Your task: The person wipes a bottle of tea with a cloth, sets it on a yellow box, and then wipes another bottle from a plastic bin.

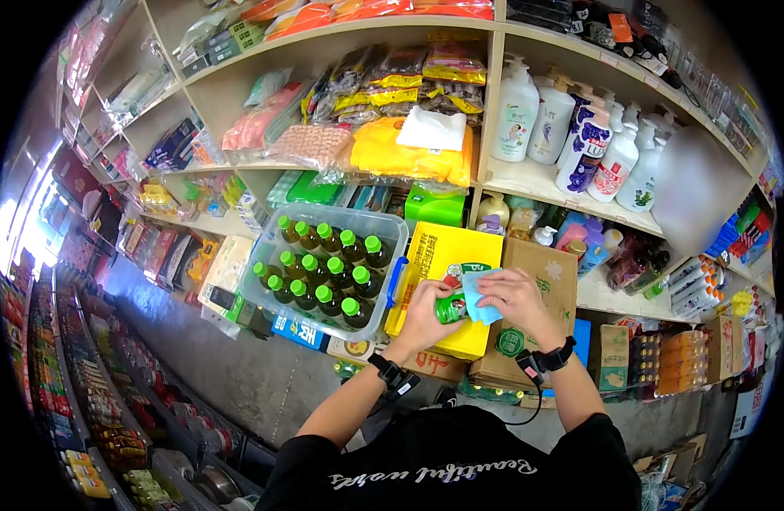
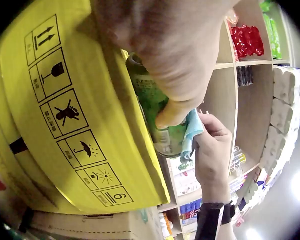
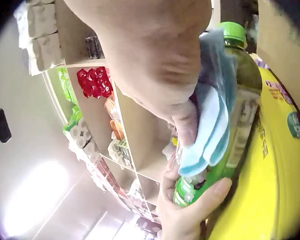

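Observation:
My left hand [image 1: 422,318] grips a green-labelled drink bottle [image 1: 450,308] lying tilted over the yellow carton [image 1: 447,249]. In the right wrist view the bottle has a green cap [image 3: 233,31] and dark liquid inside. A folded light-blue cloth [image 3: 215,122] is pinched in my right hand [image 1: 518,300] and lies against the bottle's side, near its upper half. The left wrist view shows the left thumb [image 2: 172,114] over the label; the palm side of that hand is hidden.
Left of the carton stands a clear plastic tub [image 1: 345,215] with a blue handle [image 1: 395,281], holding several green-capped bottles. A brown carton [image 1: 541,264] sits to the right. Shelves behind carry pump bottles [image 1: 518,111] and bagged goods [image 1: 400,153]. Drinks line the floor's left side.

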`<state>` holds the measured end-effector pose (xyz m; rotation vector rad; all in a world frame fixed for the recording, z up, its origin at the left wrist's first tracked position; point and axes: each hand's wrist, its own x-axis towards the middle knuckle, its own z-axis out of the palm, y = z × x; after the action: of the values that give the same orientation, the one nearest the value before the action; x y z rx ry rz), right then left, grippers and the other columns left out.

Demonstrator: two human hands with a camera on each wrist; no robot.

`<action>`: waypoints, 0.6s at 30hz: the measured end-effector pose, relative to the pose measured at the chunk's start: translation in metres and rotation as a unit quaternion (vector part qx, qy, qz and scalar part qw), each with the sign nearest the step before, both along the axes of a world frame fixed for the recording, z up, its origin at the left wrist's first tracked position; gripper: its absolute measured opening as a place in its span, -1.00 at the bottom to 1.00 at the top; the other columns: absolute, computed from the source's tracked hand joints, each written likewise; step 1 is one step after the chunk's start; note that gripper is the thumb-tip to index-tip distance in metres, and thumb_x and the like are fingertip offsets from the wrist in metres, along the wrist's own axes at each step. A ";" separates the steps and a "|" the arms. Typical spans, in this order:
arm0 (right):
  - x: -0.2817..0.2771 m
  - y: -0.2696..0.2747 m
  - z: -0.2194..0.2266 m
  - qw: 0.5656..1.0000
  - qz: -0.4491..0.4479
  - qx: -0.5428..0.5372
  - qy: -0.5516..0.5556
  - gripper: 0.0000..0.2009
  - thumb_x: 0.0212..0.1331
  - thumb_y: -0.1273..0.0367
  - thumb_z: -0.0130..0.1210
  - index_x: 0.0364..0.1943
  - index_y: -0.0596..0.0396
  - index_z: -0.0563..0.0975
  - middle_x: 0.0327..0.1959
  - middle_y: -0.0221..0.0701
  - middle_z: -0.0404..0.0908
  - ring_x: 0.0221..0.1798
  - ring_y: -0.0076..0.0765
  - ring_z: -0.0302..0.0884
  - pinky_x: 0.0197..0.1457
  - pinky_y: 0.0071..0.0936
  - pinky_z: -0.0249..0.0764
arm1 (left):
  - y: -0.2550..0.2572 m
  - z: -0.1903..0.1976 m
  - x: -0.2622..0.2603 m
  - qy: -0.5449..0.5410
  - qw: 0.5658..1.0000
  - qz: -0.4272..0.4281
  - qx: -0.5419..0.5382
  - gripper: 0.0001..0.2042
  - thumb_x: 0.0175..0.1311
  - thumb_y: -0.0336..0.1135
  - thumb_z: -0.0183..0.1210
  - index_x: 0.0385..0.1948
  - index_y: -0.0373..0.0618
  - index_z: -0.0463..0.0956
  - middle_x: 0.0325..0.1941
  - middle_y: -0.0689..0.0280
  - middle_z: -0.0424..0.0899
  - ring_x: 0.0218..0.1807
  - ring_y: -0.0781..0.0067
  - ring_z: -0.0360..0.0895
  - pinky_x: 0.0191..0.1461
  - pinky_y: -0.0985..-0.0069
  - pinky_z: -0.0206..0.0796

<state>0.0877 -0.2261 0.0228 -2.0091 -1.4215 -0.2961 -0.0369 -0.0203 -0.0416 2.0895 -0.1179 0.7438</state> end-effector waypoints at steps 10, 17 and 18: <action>-0.002 -0.005 -0.013 0.962 -0.194 0.171 0.089 -0.95 0.21 0.42 0.33 -0.33 0.07 0.69 -0.22 -0.27 0.80 -0.18 -0.08 0.76 -0.04 -0.14 0.61 | -0.001 0.006 -0.003 -0.011 1.000 -0.002 -0.014 -0.45 -0.10 -0.36 0.63 -0.13 -0.20 0.42 0.02 0.07 0.57 0.11 0.01 0.60 0.19 0.25 0.49; 0.008 -0.021 -0.017 0.970 -0.212 0.048 0.110 -0.78 0.43 0.30 0.17 -0.19 0.22 0.60 -0.35 -0.02 0.71 -0.27 0.27 0.67 -0.18 0.07 0.52 | 0.000 0.007 -0.003 0.000 1.000 -0.008 -0.011 -0.47 -0.08 -0.35 0.61 -0.15 -0.20 0.42 0.01 0.10 0.56 0.11 0.03 0.57 0.20 0.26 0.46; 0.008 -0.020 -0.018 0.970 -0.218 0.033 0.104 -0.73 0.50 0.23 0.05 -0.15 0.19 0.59 -0.36 0.03 0.69 -0.27 0.34 0.64 -0.17 0.13 0.52 | 0.001 0.006 -0.003 -0.002 1.000 -0.012 -0.011 -0.47 -0.08 -0.35 0.61 -0.15 -0.20 0.42 0.01 0.11 0.56 0.11 0.03 0.57 0.20 0.26 0.46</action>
<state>0.0958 -0.2463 0.0046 -2.2113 -0.8234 -0.3044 -0.0395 -0.0192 -0.0354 2.0623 -0.1370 0.7314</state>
